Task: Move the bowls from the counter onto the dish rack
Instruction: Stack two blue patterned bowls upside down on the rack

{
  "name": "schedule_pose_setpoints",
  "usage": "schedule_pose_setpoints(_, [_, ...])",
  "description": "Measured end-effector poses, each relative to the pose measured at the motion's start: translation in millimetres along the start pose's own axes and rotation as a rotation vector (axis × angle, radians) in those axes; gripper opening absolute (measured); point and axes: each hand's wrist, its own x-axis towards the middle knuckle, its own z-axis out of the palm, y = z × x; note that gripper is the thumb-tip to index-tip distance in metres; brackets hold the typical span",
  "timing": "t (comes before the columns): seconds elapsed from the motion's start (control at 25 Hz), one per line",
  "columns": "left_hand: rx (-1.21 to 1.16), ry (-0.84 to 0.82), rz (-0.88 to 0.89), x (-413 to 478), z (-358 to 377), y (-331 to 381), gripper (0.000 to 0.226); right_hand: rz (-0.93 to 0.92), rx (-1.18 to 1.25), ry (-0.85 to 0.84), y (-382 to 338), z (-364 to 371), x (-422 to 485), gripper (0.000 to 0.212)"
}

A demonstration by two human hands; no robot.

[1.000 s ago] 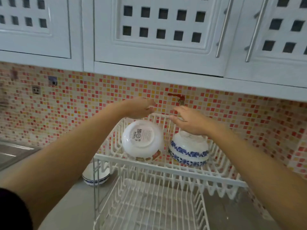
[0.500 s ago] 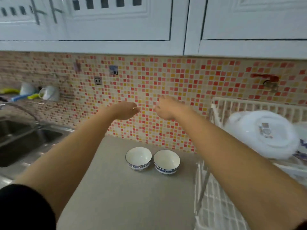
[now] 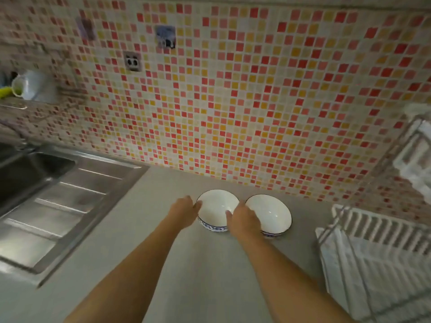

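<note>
Two white bowls with blue-patterned outsides stand upright, side by side, on the grey counter near the tiled wall. My left hand touches the left rim of the left bowl with curled fingers; a grip is not visible. Between the two bowls lies my right hand, its thumb spread over the left bowl's inside and its fingers at the left edge of the right bowl. Both bowls rest on the counter. The white dish rack is at the right edge, only partly in view.
A steel sink with a ribbed drainboard fills the left side. A white cup sits on a small wall shelf at the far left. The mosaic-tiled wall runs right behind the bowls.
My view swung left and down from the rack to the counter. Both hands dropped from in front of the wall down to the two bowls.
</note>
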Motion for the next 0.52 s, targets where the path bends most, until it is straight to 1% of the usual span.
schedule_pose_setpoints(0.12, [-0.13, -0.025, -0.104, 22.9, 37.0, -8.8, 0.057, 0.263, 0.259, -0.005, 0.3, 43.1, 6.5, 0.06])
schedule_pose_setpoints(0.2, [-0.235, -0.057, -0.146, 36.0, 53.7, -10.7, 0.056, 0.367, 0.308, -0.012, 1.8, 56.9, 16.6, 0.059])
schedule_pose_setpoints(0.36, [-0.337, -0.09, -0.172, 53.8, 67.4, -9.2, 0.037, 0.426, 0.336, -0.046, 5.1, 67.3, 36.1, 0.042])
schedule_pose_setpoints(0.44, [-0.366, -0.122, -0.162, 52.8, 68.0, -9.3, 0.036, 0.416, 0.323, -0.047, 4.1, 67.0, 37.2, 0.039])
schedule_pose_setpoints(0.52, [-0.411, -0.104, -0.176, 46.8, 62.7, -10.4, 0.033, 0.369, 0.313, -0.037, 0.2, 60.8, 32.2, 0.04])
